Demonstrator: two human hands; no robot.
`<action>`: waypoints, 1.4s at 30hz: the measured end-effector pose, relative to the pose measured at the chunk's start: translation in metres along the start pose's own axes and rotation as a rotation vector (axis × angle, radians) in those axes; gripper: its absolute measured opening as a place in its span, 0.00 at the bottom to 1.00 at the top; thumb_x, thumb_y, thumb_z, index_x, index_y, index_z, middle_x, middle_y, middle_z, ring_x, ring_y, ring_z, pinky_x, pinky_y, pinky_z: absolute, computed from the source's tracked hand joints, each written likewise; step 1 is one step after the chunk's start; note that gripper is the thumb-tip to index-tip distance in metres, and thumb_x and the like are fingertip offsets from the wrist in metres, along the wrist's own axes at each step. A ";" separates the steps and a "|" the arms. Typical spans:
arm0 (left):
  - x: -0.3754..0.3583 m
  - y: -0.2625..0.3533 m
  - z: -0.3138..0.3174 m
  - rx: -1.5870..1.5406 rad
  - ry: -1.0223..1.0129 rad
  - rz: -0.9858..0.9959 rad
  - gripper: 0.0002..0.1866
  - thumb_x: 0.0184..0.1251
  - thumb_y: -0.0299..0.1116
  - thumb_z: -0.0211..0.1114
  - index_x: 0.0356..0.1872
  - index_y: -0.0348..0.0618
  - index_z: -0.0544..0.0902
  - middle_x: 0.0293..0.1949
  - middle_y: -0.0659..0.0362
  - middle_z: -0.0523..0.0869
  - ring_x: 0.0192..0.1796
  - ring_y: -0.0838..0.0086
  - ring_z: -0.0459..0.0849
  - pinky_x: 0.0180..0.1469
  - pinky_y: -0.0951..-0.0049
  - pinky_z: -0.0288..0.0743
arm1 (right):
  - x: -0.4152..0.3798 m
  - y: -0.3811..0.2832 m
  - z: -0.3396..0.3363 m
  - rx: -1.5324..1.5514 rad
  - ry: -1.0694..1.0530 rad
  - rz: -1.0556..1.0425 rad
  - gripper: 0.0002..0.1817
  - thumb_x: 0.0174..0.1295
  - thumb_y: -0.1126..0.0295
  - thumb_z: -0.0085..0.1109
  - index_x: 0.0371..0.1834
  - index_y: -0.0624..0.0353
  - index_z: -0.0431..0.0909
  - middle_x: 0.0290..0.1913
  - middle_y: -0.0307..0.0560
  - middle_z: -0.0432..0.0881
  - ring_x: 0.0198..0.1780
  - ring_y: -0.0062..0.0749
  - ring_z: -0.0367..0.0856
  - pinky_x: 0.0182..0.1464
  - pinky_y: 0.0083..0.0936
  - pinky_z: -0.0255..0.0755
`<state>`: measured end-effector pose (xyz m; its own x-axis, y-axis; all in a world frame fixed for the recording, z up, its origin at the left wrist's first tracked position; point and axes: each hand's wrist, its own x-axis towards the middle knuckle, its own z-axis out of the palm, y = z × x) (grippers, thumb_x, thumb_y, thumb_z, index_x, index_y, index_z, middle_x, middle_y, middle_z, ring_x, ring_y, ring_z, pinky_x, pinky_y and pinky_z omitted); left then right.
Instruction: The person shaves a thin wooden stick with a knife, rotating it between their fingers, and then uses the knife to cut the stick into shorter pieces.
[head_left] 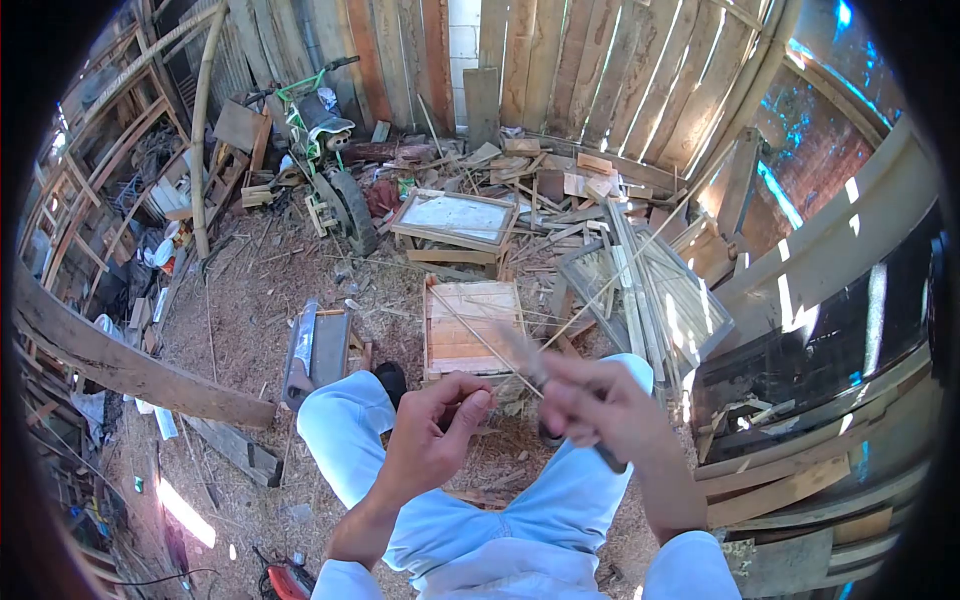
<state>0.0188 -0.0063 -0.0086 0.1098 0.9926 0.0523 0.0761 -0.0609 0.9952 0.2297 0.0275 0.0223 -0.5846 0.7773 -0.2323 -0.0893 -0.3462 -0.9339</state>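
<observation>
Thin stick [478, 335]: pinched in left hand [432, 440] grip; knife [540, 385] clasped in right hand [598, 405]. Best shaved away from the fingers, wooden crate [470, 325] beyond.

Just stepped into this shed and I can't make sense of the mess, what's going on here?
A person in light blue clothes sits on the sawdust floor, working a thin bamboo strip with both hands. The left hand pinches a thin sliver near its end; the right hand, blurred, grips a knife-like tool against the strip, which runs up and to the right. Ahead lie a slatted wooden crate, a framed panel and scrap wood; a small bike stands behind.
</observation>
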 end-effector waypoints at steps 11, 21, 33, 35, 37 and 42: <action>-0.002 -0.001 -0.003 -0.076 -0.059 -0.089 0.07 0.69 0.26 0.56 0.41 0.32 0.79 0.30 0.63 0.81 0.33 0.86 0.75 0.35 0.84 0.72 | -0.003 -0.008 -0.012 0.013 0.090 -0.053 0.22 0.69 0.67 0.51 0.66 0.52 0.67 0.25 0.33 0.72 0.19 0.10 0.61 0.18 0.09 0.54; -0.003 -0.008 -0.012 0.081 -0.030 -0.033 0.07 0.68 0.26 0.57 0.40 0.33 0.79 0.26 0.65 0.79 0.28 0.87 0.71 0.28 0.83 0.65 | -0.001 -0.014 -0.028 0.178 0.100 -0.083 0.21 0.69 0.69 0.50 0.65 0.56 0.67 0.25 0.38 0.72 0.20 0.13 0.60 0.19 0.10 0.52; 0.014 0.006 0.012 0.298 0.117 0.253 0.05 0.65 0.25 0.61 0.39 0.35 0.79 0.23 0.54 0.80 0.21 0.77 0.73 0.24 0.76 0.66 | 0.006 0.012 0.004 0.089 0.039 -0.084 0.20 0.70 0.70 0.49 0.65 0.57 0.67 0.28 0.36 0.74 0.21 0.11 0.61 0.20 0.11 0.55; 0.011 0.010 0.012 0.314 0.108 0.230 0.05 0.66 0.25 0.60 0.39 0.35 0.80 0.25 0.57 0.82 0.23 0.81 0.73 0.26 0.79 0.66 | 0.007 0.017 0.009 0.065 0.029 -0.084 0.21 0.70 0.70 0.48 0.65 0.56 0.67 0.27 0.36 0.74 0.21 0.11 0.61 0.20 0.10 0.55; 0.009 0.009 0.011 0.336 0.092 0.199 0.05 0.66 0.24 0.58 0.38 0.34 0.80 0.27 0.60 0.83 0.26 0.85 0.73 0.27 0.82 0.65 | 0.005 0.010 0.007 0.143 -0.010 -0.040 0.20 0.70 0.70 0.48 0.65 0.57 0.67 0.26 0.36 0.74 0.21 0.11 0.61 0.20 0.09 0.55; 0.001 0.001 0.004 0.364 0.128 0.234 0.04 0.65 0.23 0.59 0.37 0.34 0.79 0.27 0.57 0.84 0.28 0.80 0.79 0.31 0.81 0.70 | 0.002 -0.006 -0.015 0.155 0.095 -0.147 0.19 0.70 0.68 0.48 0.63 0.57 0.69 0.26 0.37 0.74 0.19 0.11 0.61 0.18 0.10 0.54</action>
<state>0.0224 -0.0057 -0.0081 0.0435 0.9512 0.3054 0.4103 -0.2957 0.8626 0.2406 0.0393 0.0238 -0.4784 0.8688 -0.1278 -0.2954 -0.2963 -0.9083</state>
